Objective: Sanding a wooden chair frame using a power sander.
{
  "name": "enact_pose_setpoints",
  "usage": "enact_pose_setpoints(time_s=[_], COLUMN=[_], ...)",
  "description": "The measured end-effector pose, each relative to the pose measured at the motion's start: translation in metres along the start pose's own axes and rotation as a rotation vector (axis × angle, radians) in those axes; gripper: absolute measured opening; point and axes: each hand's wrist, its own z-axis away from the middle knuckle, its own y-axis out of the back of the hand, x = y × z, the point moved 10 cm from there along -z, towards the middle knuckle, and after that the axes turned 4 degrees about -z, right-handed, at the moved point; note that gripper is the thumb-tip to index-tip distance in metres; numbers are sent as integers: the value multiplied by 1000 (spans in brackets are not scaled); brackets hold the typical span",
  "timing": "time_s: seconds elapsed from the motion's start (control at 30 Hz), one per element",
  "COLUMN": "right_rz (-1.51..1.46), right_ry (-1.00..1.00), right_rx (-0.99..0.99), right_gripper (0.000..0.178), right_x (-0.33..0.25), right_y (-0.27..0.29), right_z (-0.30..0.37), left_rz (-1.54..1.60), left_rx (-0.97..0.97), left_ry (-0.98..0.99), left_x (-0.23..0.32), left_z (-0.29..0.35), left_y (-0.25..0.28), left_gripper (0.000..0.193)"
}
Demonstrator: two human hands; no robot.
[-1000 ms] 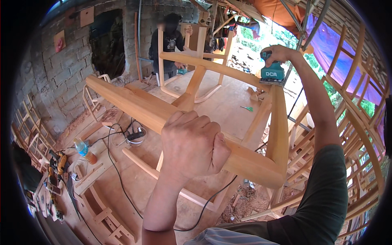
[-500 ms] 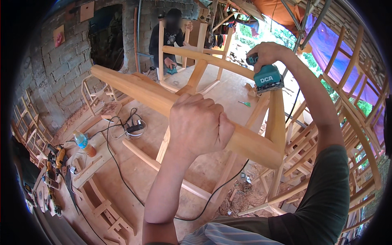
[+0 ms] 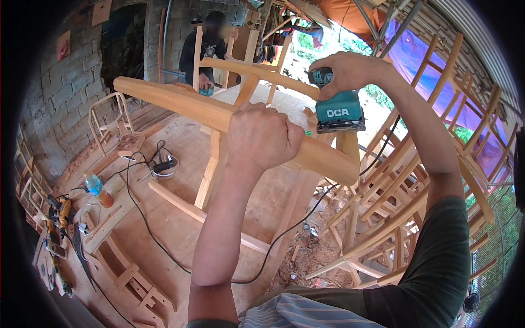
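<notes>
My left hand is closed around the thick near rail of a wooden chair frame, knuckles up. The frame is tilted over the work surface, its far rail and crosspiece showing beyond my fist. My right hand grips the top of a teal electric sander from above. The sander sits at the right end of the frame, over the corner where the members meet. Its pad is seen edge-on, and I cannot tell whether it touches the wood. A black cord runs down from it.
Another person works beyond the frame with a teal tool. At left are a bottle of orange liquid, a power strip and several power tools. Wooden chair frames are piled at right, above sawdust. The cord loops across the table.
The sander and my right hand have come nearer and slightly left, over the frame's right corner. The frame's right end has tipped up a little. My left hand keeps its grip.
</notes>
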Motion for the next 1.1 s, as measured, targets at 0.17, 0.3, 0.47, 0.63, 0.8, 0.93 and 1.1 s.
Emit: enact_pose_setpoints(time_s=[0.17, 0.3, 0.47, 0.63, 0.8, 0.93, 1.1], right_rz=[17, -5, 28, -27, -28, -75, -113], right_ry=[20, 25, -8, -84, -123, -161, -189], right_rx=[15, 20, 21, 98, 173, 183, 215], right_gripper=[76, 76, 74, 76, 85, 84, 85], right_x=[-19, -32, -45, -30, -17, -19, -20], right_y=[11, 16, 22, 25, 26, 30, 30], right_z=[23, 40, 53, 68, 79, 93, 102], left_rz=[-11, -16, 2, -24, -31, -26, -34], left_rx=[8, 9, -7, -37, -73, -101, -102], left_ry=[14, 27, 53, 54, 84, 71, 64], left_x=[-1, -1, -3, -2, -4, -3, -7], left_z=[0, -3, -3, -2, -2, -3, -1], left_y=[2, 2, 2, 0, -1, -6, -9], left_gripper=[30, 32, 34, 39, 42, 43, 43])
